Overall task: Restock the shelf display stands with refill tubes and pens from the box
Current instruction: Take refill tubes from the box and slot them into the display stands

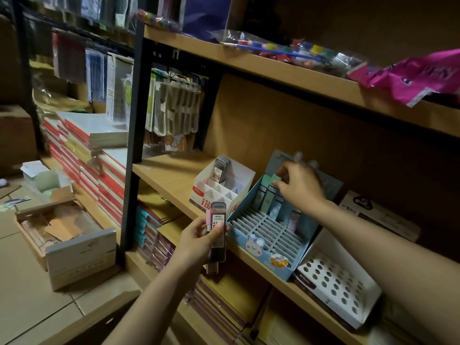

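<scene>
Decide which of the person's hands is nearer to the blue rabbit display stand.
Right. The right hand reaches into the blue rabbit display stand at its back row; the left hand holds refill tubes just left of it.

slotted stand on shelf, between two other stands

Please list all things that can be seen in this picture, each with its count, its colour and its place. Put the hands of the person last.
blue display stand: one, blue, rabbit print, middle shelf.
pastel tubes: several, green and blue, back slots of the blue display stand.
white divider stand: one, white and red, left of it; holds grey tubes.
white holed stand: one, white, right of the blue one.
refill tubes: a few, black and pink.
open boxes: two, cardboard, floor.
notebook stacks: red-edged, left.
paint pots: many colours, top shelf.
left hand: grips refill tubes.
right hand: pinches a green tube.
</scene>
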The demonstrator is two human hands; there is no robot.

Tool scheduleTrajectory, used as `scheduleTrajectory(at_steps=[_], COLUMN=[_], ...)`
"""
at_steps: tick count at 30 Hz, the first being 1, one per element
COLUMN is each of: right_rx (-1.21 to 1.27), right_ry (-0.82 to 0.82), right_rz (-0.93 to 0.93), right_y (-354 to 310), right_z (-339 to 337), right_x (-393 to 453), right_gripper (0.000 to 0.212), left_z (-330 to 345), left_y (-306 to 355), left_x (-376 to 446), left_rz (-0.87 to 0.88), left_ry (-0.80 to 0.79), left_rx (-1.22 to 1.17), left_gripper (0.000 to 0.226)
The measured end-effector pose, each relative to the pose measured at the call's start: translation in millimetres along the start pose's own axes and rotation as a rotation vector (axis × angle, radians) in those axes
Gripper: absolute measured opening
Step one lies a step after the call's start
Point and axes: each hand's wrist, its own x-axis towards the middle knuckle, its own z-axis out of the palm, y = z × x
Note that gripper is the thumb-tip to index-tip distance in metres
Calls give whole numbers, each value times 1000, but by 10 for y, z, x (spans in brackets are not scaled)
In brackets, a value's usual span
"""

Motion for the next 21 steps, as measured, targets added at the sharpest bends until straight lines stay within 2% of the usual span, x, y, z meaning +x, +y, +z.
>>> scheduleTrajectory(at_steps=[4, 7, 13, 15, 17, 19, 21], right_rx=[-49, -186, -313, -214, 51, 326, 471], right_ry=[49, 108, 30, 49, 48, -77, -278], right_rz=[-2, -20, 42, 57, 25, -26, -70], right_y=[-45, -101, -180, -210, -269, -377, -488], right_z=[51, 76, 92, 49, -34, -120, -161], right_x=[-95, -124, -193, -253, -351, -498, -695], right_gripper=[12, 15, 25, 31, 34, 25, 26], left_z=[-36, -80, -84, -67, -46, -3, 60], left_y=[-112, -118, -22, 21, 87, 165, 247], left_x=[-38, -41, -121, -178, -229, -285, -374], left_rz=[8, 11, 50, 55, 56, 65, 73], left_ry=[-3, -14, -65, -78, -77, -89, -107], left_rx=[-9, 0, 23, 33, 41, 57, 67], left_gripper=[28, 24, 25, 26, 25, 23, 20])
